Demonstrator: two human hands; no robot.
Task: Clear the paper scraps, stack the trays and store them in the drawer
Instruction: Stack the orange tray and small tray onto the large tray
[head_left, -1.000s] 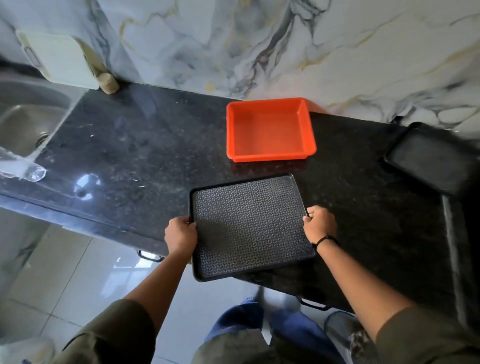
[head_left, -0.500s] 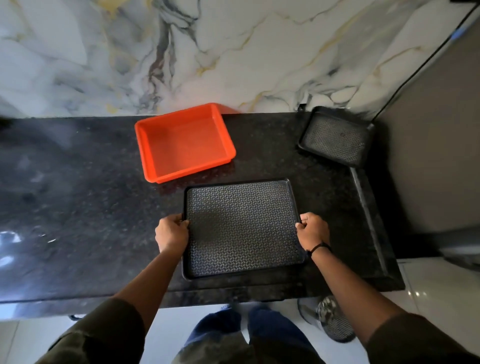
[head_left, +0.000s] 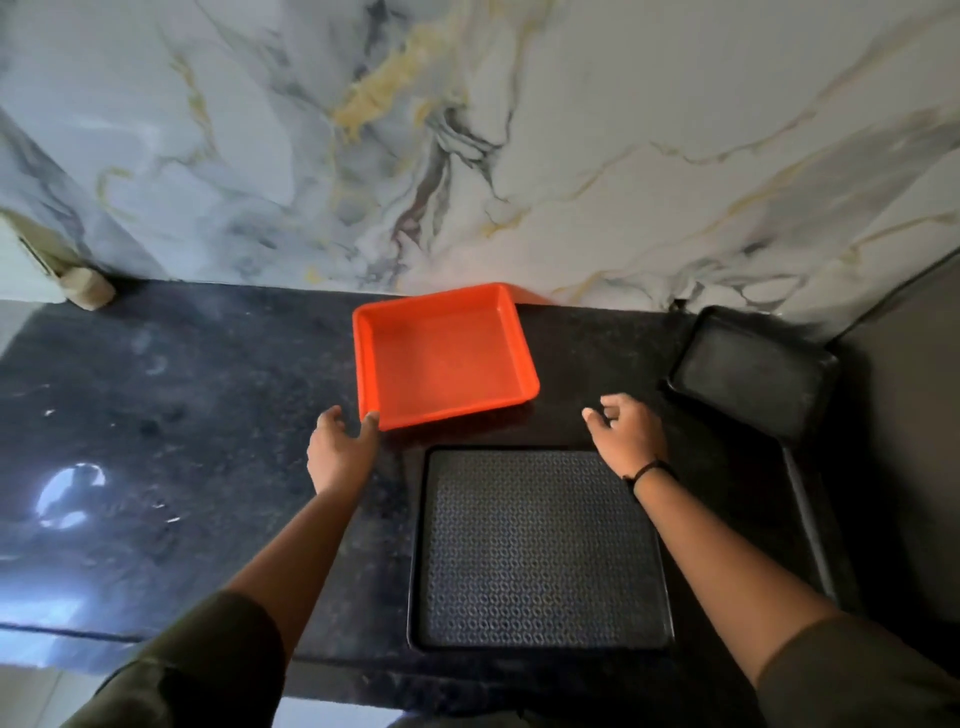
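Black speckled stone countertop (head_left: 171, 436) below a white marble-patterned wall (head_left: 519, 130) veined in grey and gold. Lying flat near the front edge: a large black rectangular plastic tray with an embossed chain-like pattern (head_left: 540, 551), empty, touched by neither hand. Just behind it, towards the wall and set at a slight angle: an orange square plastic tray with raised sides (head_left: 447, 358), also empty, its near rim close to the black tray's far edge but apart from it. Further right, in the corner by the wall: a smaller black rectangular tray (head_left: 753, 376), tilted, well apart from the other two.

Left hand (head_left: 340, 449) reaching forward over the counter, spread open, holding nothing; thumb tip (head_left: 371, 418) right at the near-left corner of the orange tray, apparently touching the rim, other fingers spread to the left of that corner. Orange tray thus just ahead and to the right of the open left grip, not enclosed by it.

Right hand (head_left: 626, 434) hovering above the far-right corner of the large black tray, loosely open, fingers curled slightly and pointing left towards the orange tray's near-right corner, short of it and holding nothing. Thin black band (head_left: 647, 472) round the right wrist. Olive sleeves (head_left: 208, 670) on both upper arms. At far left by the wall, a pale block-like object (head_left: 88, 291), too blurred to identify.
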